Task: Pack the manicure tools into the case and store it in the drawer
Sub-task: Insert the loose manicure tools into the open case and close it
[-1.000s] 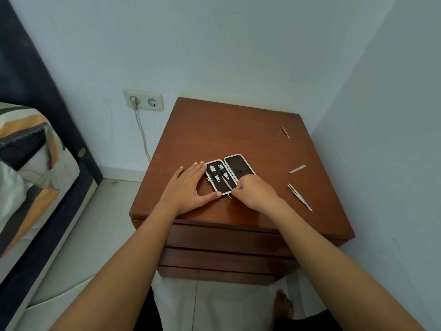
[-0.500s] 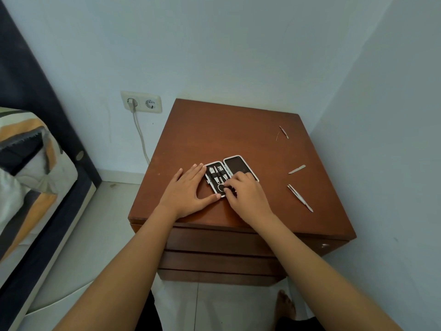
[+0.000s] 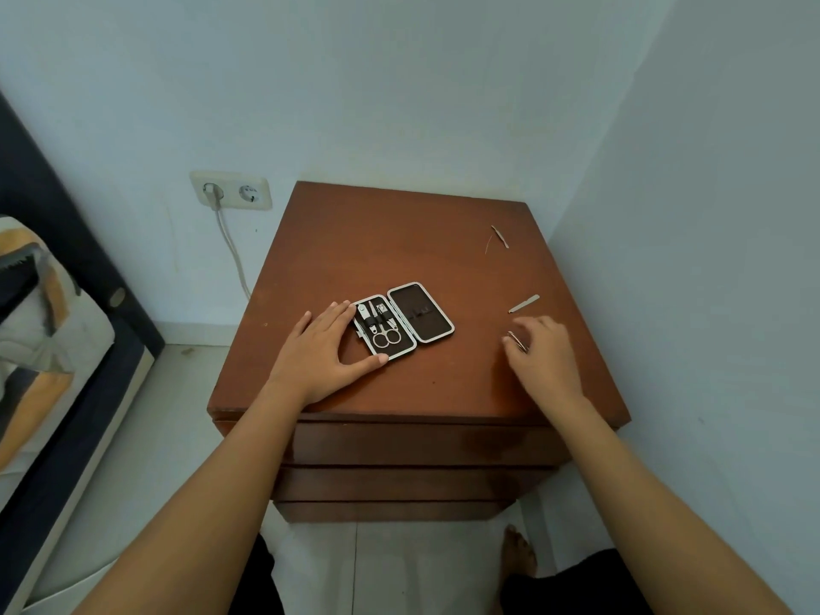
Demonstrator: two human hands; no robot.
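Holding scissors [image 3: 386,338], seemingly clippers: open case [image 3: 423,319].

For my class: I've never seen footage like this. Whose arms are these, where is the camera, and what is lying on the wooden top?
The camera sits on a person's head, looking down at their own bare arms. The left hand steadies an open manicure case on a wooden nightstand; scissors and other small tools are already strapped in its left half. The right hand reaches over a thin metal tool; whether it grips it is unclear. Two more tools lie loose: a small file and a thin pick farther back.
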